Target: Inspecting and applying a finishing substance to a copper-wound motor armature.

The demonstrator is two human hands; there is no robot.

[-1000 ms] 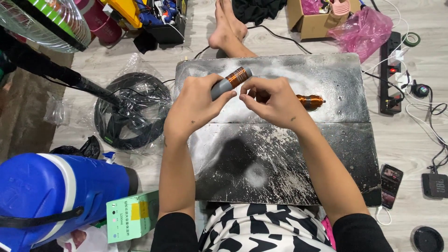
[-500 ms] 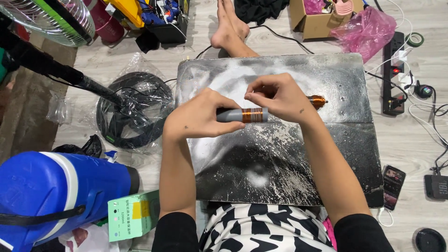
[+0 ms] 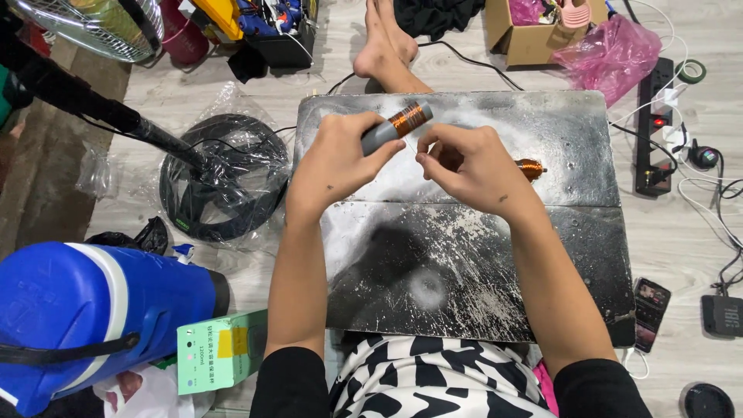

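On the floor, work surface: one dark, white-flecked rectangular board (image 3: 480, 302), two panels meeting at a seam.
Left hand: left hand (image 3: 334, 159) wrapped around one grey cylindrical rod wound with a band of copper wire (image 3: 396, 127); fingers pressed onto the grey end, rod tilted up to the right, raised above the board's upper half.
Right hand: right hand (image 3: 468, 166) just beside the rod's coil end; thumb and forefinger pinched together at the tips, whether a wire strand lies between them cannot be told.
Second coil: one copper-wound piece (image 3: 530, 168) lies on the board, partly hidden behind the right hand.
Copper-wound pieces, count: two.
Left of board: one black ring-shaped coil in clear plastic wrap (image 3: 220, 182); one blue and white jug (image 3: 93, 310) on its side; one small green carton (image 3: 220, 348).
Right of board: one black power strip (image 3: 654, 128); one dark phone (image 3: 648, 303).
Far edge: one pink plastic bag (image 3: 611, 58); one open cardboard box (image 3: 526, 35); two bare feet (image 3: 383, 39).
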